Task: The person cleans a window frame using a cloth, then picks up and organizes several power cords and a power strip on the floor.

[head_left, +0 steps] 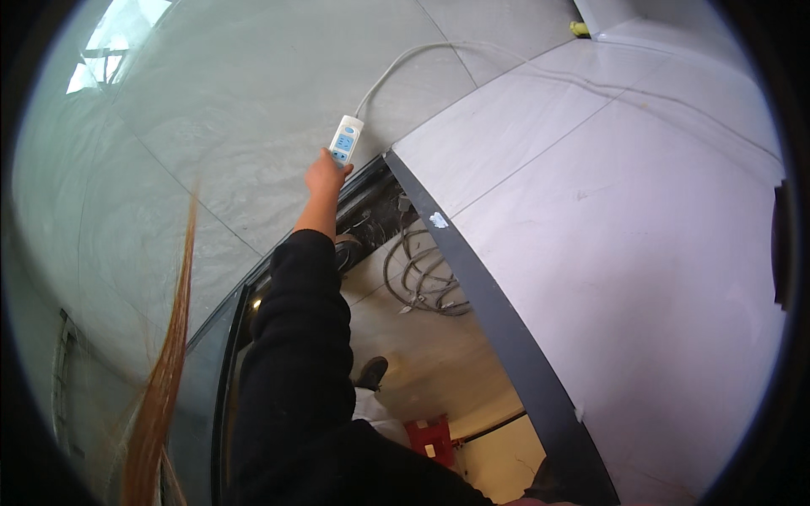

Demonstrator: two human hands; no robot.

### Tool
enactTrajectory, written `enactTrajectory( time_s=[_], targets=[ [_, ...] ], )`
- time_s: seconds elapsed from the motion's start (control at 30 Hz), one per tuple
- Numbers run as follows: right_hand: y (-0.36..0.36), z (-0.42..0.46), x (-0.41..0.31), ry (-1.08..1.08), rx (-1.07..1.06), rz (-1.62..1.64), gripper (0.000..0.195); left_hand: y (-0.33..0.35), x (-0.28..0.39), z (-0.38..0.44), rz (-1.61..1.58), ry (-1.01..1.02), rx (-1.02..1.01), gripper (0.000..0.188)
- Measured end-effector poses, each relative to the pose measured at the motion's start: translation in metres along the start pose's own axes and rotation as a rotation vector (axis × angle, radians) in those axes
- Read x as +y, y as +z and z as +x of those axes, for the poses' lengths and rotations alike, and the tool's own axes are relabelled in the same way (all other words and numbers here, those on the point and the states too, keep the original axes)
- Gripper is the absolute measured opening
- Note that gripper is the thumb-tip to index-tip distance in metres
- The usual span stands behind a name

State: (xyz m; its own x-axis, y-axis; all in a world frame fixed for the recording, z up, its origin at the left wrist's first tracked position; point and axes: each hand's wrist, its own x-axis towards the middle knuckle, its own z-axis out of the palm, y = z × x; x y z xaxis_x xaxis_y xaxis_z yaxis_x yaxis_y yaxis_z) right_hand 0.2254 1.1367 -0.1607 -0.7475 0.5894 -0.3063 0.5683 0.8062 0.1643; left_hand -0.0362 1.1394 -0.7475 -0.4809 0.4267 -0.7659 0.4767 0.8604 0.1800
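Observation:
My left hand (326, 176), at the end of a black sleeve, grips the lower end of a white power strip (347, 134) with blue socket faces. The strip is held out over a glossy grey tiled surface, just beyond a dark metal frame. From its far end a pale power cord (395, 63) curves up and to the right, across white panels. My fingers hide the strip's near end. My right hand is not in view; a pinkish sliver at the bottom edge is too small to identify.
A dark frame bar (481, 272) borders an opening. Below it lie a coiled grey cable (417, 278), a dark shoe (372, 373) and a red object (433, 436). A glass pane (202, 392) stands left of my arm. A strand of hair (168, 367) hangs in view. A yellow item (578, 28) is far off.

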Motion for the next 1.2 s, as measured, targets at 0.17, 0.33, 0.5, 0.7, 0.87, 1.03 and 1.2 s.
enactTrajectory(
  time_s=[0.17,0.33,0.5,0.7,0.87,1.03,1.2],
  targets=[
    [0.009,0.004,-0.001,0.022,-0.031,-0.008,0.04,0.024,0.005,0.034,-0.033,0.015,0.038,0.067],
    [0.015,0.008,-0.002,0.037,-0.048,-0.016,0.042,0.014,0.067,0.083,-0.318,0.207,0.075,0.086],
    [0.016,0.005,-0.008,0.047,-0.045,-0.014,0.043,0.0,0.116,0.088,-1.051,0.326,0.017,0.078],
    [0.006,0.001,-0.01,0.028,0.004,0.0,0.045,0.069,-0.006,0.044,-0.821,0.249,0.05,0.025],
    [0.004,-0.015,-0.013,0.056,0.049,0.04,0.047,0.036,-0.128,-0.086,-0.4,-0.158,-0.248,0.046],
    [0.005,-0.052,-0.016,0.137,0.121,0.111,0.048,0.02,-0.217,-0.15,-0.03,-0.298,-0.05,0.041],
    [0.034,-0.102,-0.026,0.349,0.211,0.337,0.05,0.022,-0.237,-0.155,-0.061,0.064,0.146,0.054]
  ],
)
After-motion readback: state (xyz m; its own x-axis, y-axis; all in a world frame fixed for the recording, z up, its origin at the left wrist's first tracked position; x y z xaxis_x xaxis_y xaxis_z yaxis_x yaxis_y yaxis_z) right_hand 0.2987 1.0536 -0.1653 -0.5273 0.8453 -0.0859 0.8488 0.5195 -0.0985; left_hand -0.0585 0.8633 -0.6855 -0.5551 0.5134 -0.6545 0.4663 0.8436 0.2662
